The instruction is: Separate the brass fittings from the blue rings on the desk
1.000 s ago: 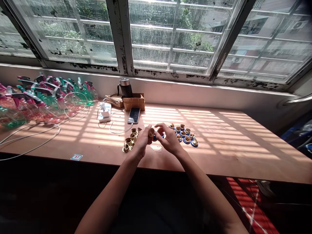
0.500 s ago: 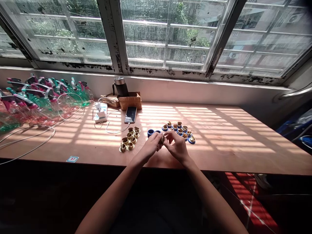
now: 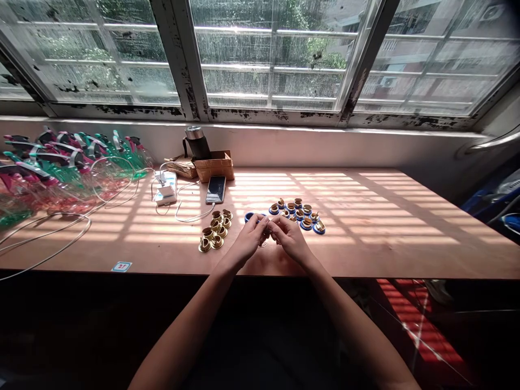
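- Pinching small item (image 3: 266, 230), mostly hidden, between closed fingers of left hand (image 3: 246, 242) and right hand (image 3: 290, 240).
- Blue ring (image 3: 249, 217) just beyond left hand.
- Right of hands: brass cups seated in blue rings (image 3: 298, 215).
- Left of hands: bare brass cups (image 3: 214, 231).

Wooden table (image 3: 385, 254); brass fittings (image 3: 215, 230); smartphone (image 3: 215, 189)

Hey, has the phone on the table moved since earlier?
No, the phone sits in the same spot in front of the cardboard box.
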Available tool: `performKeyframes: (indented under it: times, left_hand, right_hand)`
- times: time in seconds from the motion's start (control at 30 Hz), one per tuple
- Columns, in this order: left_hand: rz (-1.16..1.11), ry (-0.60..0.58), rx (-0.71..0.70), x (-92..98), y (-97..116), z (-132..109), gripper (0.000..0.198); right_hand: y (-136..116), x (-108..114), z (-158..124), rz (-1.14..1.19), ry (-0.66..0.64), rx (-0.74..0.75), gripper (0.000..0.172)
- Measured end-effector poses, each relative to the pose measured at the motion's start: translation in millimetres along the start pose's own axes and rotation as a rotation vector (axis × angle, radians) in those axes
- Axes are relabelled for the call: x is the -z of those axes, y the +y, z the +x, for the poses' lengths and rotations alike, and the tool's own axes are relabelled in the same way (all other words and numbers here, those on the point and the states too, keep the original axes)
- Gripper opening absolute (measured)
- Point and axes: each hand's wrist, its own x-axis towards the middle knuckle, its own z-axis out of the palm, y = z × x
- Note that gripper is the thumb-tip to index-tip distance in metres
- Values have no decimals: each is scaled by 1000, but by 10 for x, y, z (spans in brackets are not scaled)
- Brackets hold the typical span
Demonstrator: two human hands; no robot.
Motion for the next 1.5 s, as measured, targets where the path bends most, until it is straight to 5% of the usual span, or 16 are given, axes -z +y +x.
performKeyframes:
  times: [0.23, 0.67, 0.8, 0.9, 1.2, 1.5]
  left_hand:
    - [39, 1, -94, 16, -13, 21, 39]
    - [141, -47, -213, 22, 135, -33, 37]
    - [71, -113, -215, 113, 150, 10, 39]
    - [110, -33, -242, 292, 195, 65, 38]
    - [678, 475, -231, 1093, 151, 177, 36]
    - [1183, 330, -348, 1182, -156, 292, 31]
  right_hand:
    - [1, -65, 19, 206, -31, -94, 46]
    - [-47, -62, -55, 273, -32, -88, 38]
    - [-126, -53, -52, 369, -65, -129, 38]
    - [-178, 8, -49, 383, -94, -132, 38]
    - [-90, 216, -11, -226, -174, 8, 25]
    - [-6, 138, -67, -626, -379, 9, 9]
